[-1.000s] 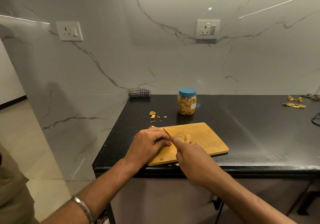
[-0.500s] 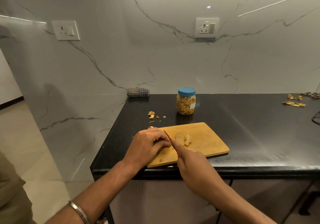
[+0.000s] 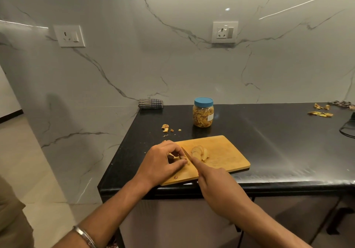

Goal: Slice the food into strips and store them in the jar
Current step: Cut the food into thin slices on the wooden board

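Observation:
A wooden cutting board (image 3: pixel 226 151) lies on the black counter (image 3: pixel 278 142) near its front edge. My left hand (image 3: pixel 163 161) pinches a small piece of food (image 3: pixel 182 157) on the board's left part. My right hand (image 3: pixel 215 182) grips a knife (image 3: pixel 186 152), index finger along the blade's back, the blade set against that piece. A few pale cut slices (image 3: pixel 200 152) lie just right of the blade. Behind the board stands a clear plastic jar (image 3: pixel 203 114) with a blue lid, holding yellowish strips.
Peel scraps (image 3: pixel 165 127) lie on the counter left of the jar, more scraps (image 3: pixel 319 113) at the far right. A checked cloth (image 3: pixel 150 103) sits at the back left corner. A dark wire object (image 3: pixel 347 128) is at the right edge. The marble wall carries two sockets.
The knife blade has shifted slightly against the held piece; both hands stay at the board's left part. The camera has tipped a little.

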